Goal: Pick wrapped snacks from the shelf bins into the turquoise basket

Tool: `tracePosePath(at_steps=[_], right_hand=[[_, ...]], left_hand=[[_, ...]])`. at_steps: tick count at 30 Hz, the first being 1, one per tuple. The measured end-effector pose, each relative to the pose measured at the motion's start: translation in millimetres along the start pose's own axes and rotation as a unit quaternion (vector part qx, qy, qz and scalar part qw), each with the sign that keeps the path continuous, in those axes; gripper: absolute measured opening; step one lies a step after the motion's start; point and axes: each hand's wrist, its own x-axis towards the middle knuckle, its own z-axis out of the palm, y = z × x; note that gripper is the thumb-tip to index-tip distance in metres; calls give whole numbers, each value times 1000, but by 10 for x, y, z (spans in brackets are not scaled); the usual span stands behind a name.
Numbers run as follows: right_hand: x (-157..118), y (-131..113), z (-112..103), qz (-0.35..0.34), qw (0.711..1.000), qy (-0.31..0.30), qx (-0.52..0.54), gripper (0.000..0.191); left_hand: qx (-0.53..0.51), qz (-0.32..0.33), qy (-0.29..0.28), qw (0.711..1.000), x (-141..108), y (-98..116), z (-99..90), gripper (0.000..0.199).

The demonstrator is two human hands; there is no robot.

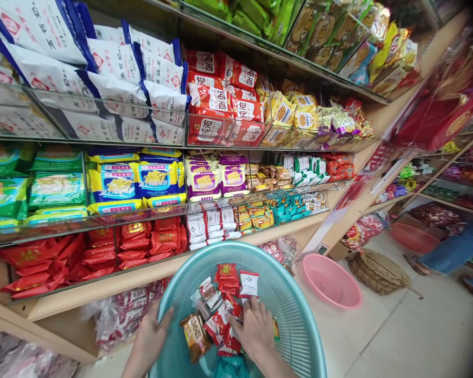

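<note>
A teal plastic basket with mesh sides stands below the shelves. My left hand is at its left rim, with the thumb over the edge and the other fingers mostly hidden outside. Inside the basket, my right hand lies on the snack packets, thumb apart from the fingers, its fingertips by a white packet. Around it are a red packet, red-and-white packets, a brown-and-yellow packet and teal packets at the near side.
Glass-fronted shelves hold white-and-blue bags, red-and-white packets, yellow cookie packets, blue-and-yellow biscuit packs and red packs. On the floor at right are a pink basin and a woven brown item. A person's legs show at the far right.
</note>
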Motion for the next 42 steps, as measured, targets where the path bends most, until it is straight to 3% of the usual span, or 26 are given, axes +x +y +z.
tracePosePath(at_steps=[7,15,25,31,42], right_hand=[[-46,72,-74,-39,999,19,23,40],[-30,193,66,-62,998,27,13,36],[118,200,-60,-100,976,-5,196,23],[172,160,-101,-97,984,-7,147,19],[250,178,-199,-82,989,-76,99,20]], left_hand=[[15,-1,-1,1000,11,-61,6,43],[24,0,-1,1000,-17,46,-4,40],[25,-15,-12,1000,-36,67,8,48],[19,-9,7,1000,-67,95,-6,49],[24,-13,-3,1000,-63,35,-1,44]])
